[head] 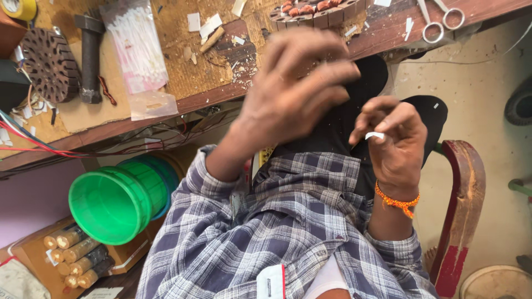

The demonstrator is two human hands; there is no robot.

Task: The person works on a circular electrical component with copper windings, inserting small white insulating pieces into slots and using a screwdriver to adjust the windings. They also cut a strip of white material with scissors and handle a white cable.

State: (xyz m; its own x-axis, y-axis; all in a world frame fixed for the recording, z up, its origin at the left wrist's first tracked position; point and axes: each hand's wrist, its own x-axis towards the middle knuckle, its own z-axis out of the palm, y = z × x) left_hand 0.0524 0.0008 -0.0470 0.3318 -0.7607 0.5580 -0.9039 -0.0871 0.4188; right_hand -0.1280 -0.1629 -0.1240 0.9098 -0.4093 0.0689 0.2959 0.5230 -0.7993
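Right hand [394, 141] pinches a small white paper strip [375, 135] over the lap; left hand [293, 91] is open, blurred, empty, near the bench edge [183, 105]. Likely mid insulation-fitting; next move calls for reaching the slotted stator [313, 14].

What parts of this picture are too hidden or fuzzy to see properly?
- Left hand, head view: blurred by motion, so whether it holds anything cannot be told.
- Round slotted core with copper windings, head view: cut off by the top edge and partly behind the left hand.
- Small white strip pinched in the right hand: too small to identify.
- Yellow tape roll: cut off at the top-left corner.
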